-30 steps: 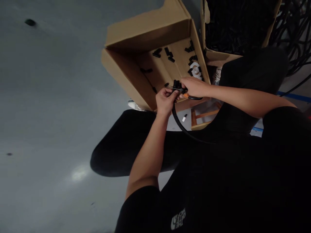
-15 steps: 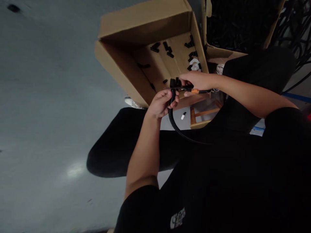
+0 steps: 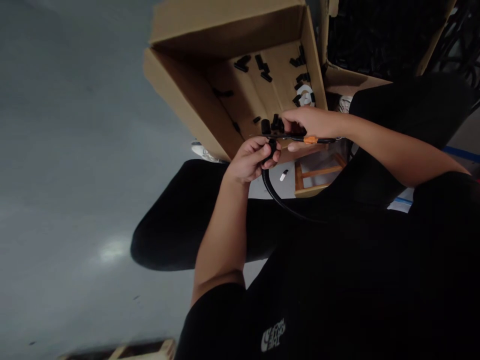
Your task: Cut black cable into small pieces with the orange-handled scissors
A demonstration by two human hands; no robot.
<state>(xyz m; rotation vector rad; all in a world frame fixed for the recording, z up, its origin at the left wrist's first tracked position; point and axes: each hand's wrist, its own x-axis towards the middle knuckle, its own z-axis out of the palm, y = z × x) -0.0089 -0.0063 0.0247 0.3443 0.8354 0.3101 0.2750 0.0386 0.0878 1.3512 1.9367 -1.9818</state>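
Observation:
My left hand [image 3: 255, 157] is closed around a black corrugated hose [image 3: 275, 195], close to its upper end. From there the hose curves down toward my lap. My right hand [image 3: 307, 124] grips a hand cutter with black and orange handles [image 3: 311, 140]. Its thin jaws reach left, just above the hose end by my left fingertips. Beyond the jaws is a short black tube piece [image 3: 265, 126], which looks apart from the hose end. Both hands are over the near edge of an open cardboard box [image 3: 221, 25].
Several short black tube pieces [image 3: 262, 65] and a white ring-shaped item [image 3: 305, 95] lie in the box. To its right, another carton [image 3: 360, 82] holds many dark pieces. A wooden frame [image 3: 313, 191] and a small black-and-white object [image 3: 284, 175] are below my hands.
The short tube piece beyond the jaws has shifted out of line with the hose and now looks separate. The hose end sits slightly right, and the view has shifted a little.

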